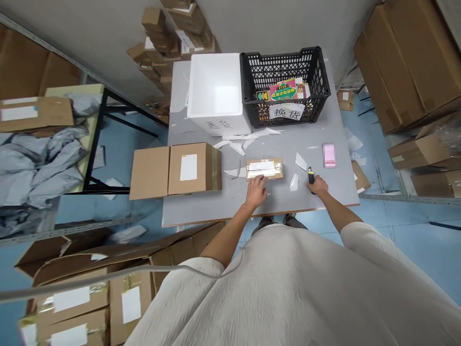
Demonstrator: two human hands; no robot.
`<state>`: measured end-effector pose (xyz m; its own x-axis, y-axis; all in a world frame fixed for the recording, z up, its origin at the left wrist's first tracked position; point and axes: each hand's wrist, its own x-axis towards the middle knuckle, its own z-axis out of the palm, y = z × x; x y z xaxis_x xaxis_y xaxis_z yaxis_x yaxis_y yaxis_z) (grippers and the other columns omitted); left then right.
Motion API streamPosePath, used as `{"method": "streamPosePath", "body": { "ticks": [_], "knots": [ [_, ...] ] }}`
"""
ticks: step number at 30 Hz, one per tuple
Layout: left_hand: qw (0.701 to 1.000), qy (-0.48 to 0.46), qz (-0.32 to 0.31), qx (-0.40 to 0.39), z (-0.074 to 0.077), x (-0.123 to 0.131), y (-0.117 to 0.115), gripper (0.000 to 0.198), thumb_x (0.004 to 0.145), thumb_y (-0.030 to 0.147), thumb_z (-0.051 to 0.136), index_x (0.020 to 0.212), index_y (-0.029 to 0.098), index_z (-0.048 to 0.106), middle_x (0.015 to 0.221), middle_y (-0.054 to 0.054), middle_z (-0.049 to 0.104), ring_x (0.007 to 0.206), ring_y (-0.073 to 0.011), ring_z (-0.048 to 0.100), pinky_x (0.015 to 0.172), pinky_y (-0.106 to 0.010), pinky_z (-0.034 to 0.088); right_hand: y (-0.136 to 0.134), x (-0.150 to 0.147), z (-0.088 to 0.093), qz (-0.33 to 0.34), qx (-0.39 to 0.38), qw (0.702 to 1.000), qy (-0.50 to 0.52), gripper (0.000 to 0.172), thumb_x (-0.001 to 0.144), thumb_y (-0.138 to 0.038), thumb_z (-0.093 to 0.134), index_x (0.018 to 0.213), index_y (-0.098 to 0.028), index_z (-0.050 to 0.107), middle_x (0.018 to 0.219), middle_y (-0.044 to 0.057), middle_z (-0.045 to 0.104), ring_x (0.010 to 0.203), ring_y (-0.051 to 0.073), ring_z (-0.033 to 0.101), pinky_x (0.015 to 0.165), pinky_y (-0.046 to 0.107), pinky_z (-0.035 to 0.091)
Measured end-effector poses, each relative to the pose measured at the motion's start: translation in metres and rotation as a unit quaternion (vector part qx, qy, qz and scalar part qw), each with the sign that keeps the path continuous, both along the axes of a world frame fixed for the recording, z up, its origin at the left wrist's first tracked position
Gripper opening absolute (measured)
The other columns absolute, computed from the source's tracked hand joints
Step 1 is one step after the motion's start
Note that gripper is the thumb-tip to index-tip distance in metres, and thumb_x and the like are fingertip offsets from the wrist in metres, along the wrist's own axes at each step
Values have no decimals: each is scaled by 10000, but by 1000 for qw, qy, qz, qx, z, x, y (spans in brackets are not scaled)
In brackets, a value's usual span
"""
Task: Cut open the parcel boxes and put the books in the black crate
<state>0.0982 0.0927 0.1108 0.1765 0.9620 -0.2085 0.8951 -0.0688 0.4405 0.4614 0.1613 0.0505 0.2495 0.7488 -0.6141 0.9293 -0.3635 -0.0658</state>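
Observation:
A small taped cardboard parcel point(275, 169) with a white label lies flat on the grey table point(201, 209). My left hand point(256, 191) rests on its near left edge, fingers stretched out over the label side. To the right, my right hand point(318, 185) is closed round a black and yellow utility knife point(311, 179), whose tip points away from me. Whether the blade is out is too small to tell. Between parcel and knife lie two scraps of white paper point(294, 182). A phone with a pink screen point(329, 155) lies beyond my right hand.
At the back stand a white foam box point(216, 108) and a black plastic crate point(320, 108) with colourful packets inside. Two cardboard boxes point(212, 168) sit at the table's left. Torn paper strips point(237, 148) litter the middle. Large cartons point(101, 278) stand on the floor at left.

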Motion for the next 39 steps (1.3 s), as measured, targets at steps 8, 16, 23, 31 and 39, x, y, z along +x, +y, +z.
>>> {"method": "streamPosePath", "body": {
  "ticks": [8,16,23,31,39],
  "knots": [
    [1000,-7,-14,-12,-1,-6,1,680,993,160,539,1672,184,577,1770,-153,525,1640,-357,482,1345,-558,440,-3,-3,9,-29,3,1000,11,444,1033,-453,726,1369,-193,598,1358,206,743,1255,362,754,964,442,598],
    [999,-39,-32,1,-8,-10,8,637,1002,167,555,1636,181,621,1771,-158,532,1653,-368,478,1350,-570,450,7,0,57,-75,102,989,83,295,955,-375,711,1202,-227,651,1162,126,806,1047,304,775,833,353,571],
    [995,-91,-31,31,-14,-10,15,566,999,172,568,1550,209,692,1708,-153,590,1610,-371,527,1327,-580,484,29,-35,118,-7,128,958,256,69,997,-307,534,961,-261,571,879,34,753,765,215,680,679,288,517],
    [990,-109,-27,83,-9,-23,22,523,967,156,554,1458,222,723,1669,-156,624,1624,-354,522,1388,-598,402,39,-112,162,138,95,937,308,154,1025,-307,511,1138,-246,596,923,32,784,817,229,722,735,310,537],
    [998,-48,-15,42,2,-33,9,673,940,131,582,1608,196,614,1790,-196,521,1714,-346,427,1448,-611,254,41,-169,178,343,106,929,94,392,1141,-363,454,1426,-224,685,1332,124,820,1151,317,747,890,353,538]
  ]
}}
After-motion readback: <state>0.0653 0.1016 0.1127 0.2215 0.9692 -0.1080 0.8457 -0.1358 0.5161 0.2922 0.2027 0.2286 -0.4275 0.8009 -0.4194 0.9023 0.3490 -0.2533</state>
